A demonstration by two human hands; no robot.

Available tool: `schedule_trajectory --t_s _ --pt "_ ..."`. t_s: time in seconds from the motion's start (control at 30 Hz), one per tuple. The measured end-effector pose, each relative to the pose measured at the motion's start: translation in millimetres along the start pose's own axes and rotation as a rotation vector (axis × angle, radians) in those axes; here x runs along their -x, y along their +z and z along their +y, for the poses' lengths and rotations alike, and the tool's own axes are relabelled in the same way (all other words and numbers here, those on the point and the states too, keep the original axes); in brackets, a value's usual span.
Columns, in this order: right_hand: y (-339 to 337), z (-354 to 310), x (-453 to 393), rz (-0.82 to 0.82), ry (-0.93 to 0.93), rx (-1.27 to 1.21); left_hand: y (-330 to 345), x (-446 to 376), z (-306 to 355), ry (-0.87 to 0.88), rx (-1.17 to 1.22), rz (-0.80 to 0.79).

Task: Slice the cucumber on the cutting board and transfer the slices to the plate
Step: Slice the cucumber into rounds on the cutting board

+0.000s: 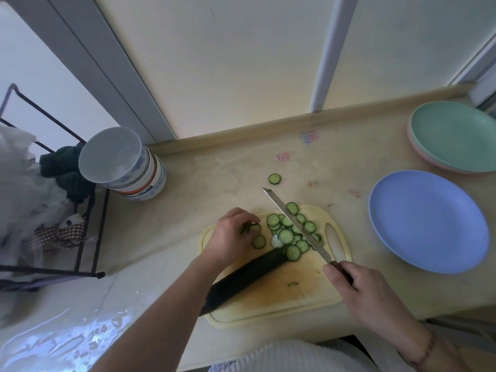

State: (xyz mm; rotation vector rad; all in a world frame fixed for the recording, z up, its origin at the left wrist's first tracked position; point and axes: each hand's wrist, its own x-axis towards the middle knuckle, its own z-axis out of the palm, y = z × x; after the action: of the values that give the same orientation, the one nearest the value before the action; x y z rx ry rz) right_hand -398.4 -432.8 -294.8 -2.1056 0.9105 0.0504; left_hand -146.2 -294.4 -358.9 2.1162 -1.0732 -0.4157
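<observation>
The yellow cutting board (268, 304) lies on the pale counter (214, 183), and everything else sits around it. To the right of the board is a big blue plate (429, 221) with nothing on it. Past that plate, farther from the board, green and pink plates (453, 135) are stacked.

On the board lies a long dark green cucumber (241, 280). It slants across the board's left half, and its cut end points at a pile of round slices (290, 232) on the board's far part. The slices are pale green inside with dark skin. One lone slice (274, 179) lies on the counter beyond the board.

The left hand (230, 237) is over the board's far left corner, fingers curled, pinching a slice (255, 228) beside the pile. The right hand (357, 285) is at the board's right edge, wrapped around the handle of a long knife (295, 226). The blade slants over the pile, its tip past the board's far edge.
</observation>
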Motion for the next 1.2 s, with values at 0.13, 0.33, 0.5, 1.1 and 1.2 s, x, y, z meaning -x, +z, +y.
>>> schedule_trajectory --t_s 0.13,0.33,0.5,1.1,1.2 --pt "0 1 0 -0.003 0.006 -0.007 -3 9 -8 0.137 -0.043 -0.030" --pt "-2 4 2 -0.011 0.028 -0.059 -5 33 -3 0.158 -0.172 0.064" --pt "-3 7 5 -0.086 0.057 -0.156 19 69 14 0.336 -0.474 -0.052" --pt "24 5 20 -0.373 0.078 -0.226 19 92 19 0.375 -0.526 -0.153" --pt "20 2 23 -0.392 0.078 -0.223 18 92 18 0.356 -0.525 -0.149"
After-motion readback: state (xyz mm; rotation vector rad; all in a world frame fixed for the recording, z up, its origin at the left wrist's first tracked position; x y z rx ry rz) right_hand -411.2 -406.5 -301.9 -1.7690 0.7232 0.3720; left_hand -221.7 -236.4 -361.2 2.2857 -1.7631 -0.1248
